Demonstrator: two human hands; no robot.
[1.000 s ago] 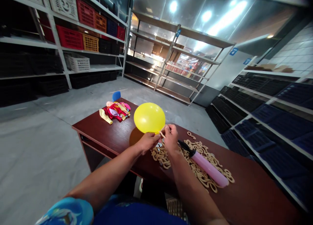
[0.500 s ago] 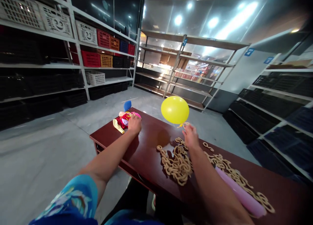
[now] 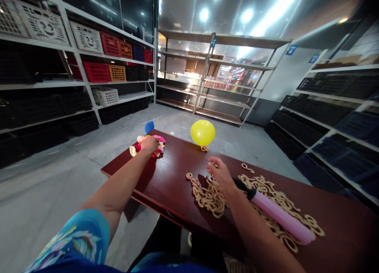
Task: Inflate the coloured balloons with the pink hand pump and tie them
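An inflated yellow balloon (image 3: 203, 132) stands near the table's far edge, with a small tan ring piece (image 3: 204, 148) at its neck. My left hand (image 3: 149, 145) is on the pile of deflated coloured balloons (image 3: 160, 148) at the table's left end; its fingertips are partly hidden among them. My right hand (image 3: 218, 172) is above the heap of tan rings and chains (image 3: 209, 198), fingers apart and holding nothing. A pink pump (image 3: 281, 215) with a black end lies right of my right forearm, among more tan chains (image 3: 275, 192).
The dark red table (image 3: 174, 162) stretches from left to right. A blue object (image 3: 149, 127) shows behind its far left corner. Shelves with crates (image 3: 97, 71) stand left, metal racks (image 3: 207, 63) ahead, and shelves with dark crates (image 3: 325, 119) right.
My right hand has let go of the yellow balloon and drawn back lower, its fingers now apart. The balloon now stands at the far edge. The view has shifted slightly to the right.
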